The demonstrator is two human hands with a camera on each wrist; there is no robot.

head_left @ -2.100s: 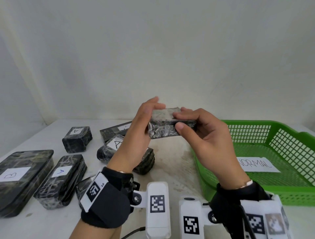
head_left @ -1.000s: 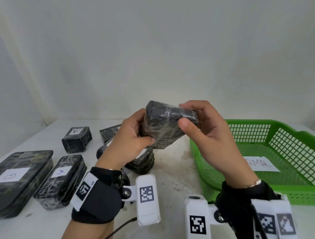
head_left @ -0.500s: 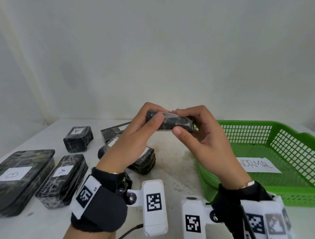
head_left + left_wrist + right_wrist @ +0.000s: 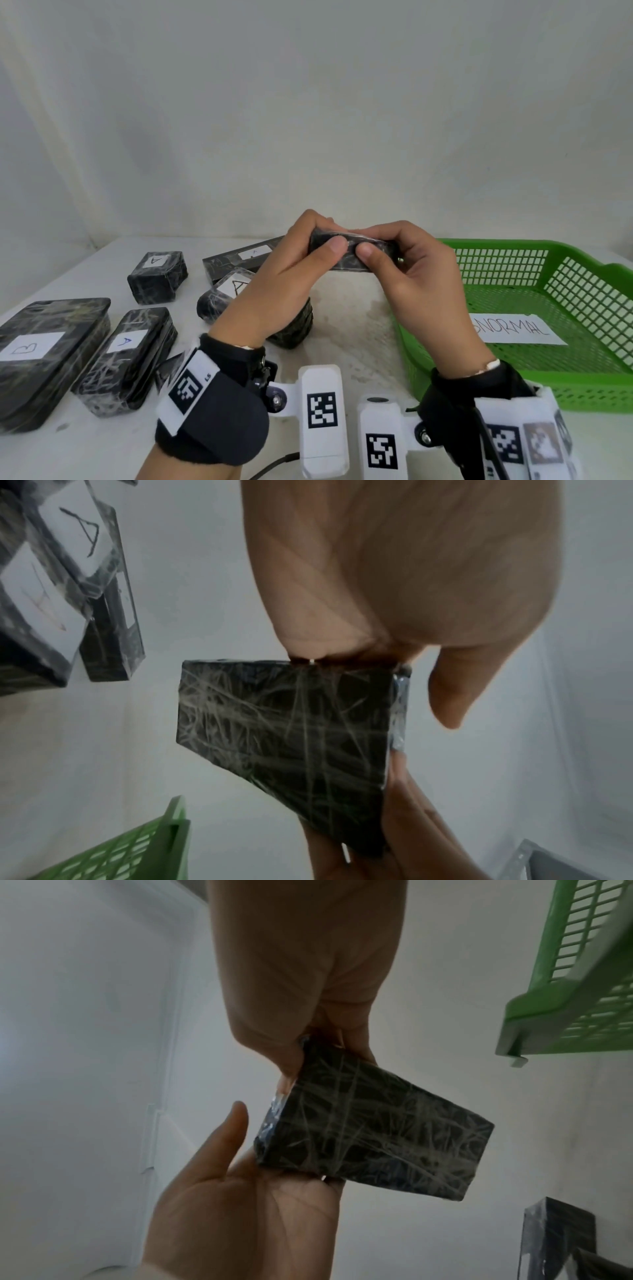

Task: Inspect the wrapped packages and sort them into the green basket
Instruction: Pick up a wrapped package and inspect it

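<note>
Wrapped package [image 4: 352,255] pinched at both ends by left hand [image 4: 274,287] and right hand [image 4: 421,284]; likely light, stiff, film-slick.

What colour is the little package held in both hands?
Black, under clear film with pale crinkle streaks. The package shows best in the left wrist view.

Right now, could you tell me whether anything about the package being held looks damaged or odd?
Nothing stands out. The wrapped package, held by the left hand and right hand, shows only wrinkled film; no tear is visible.
</note>
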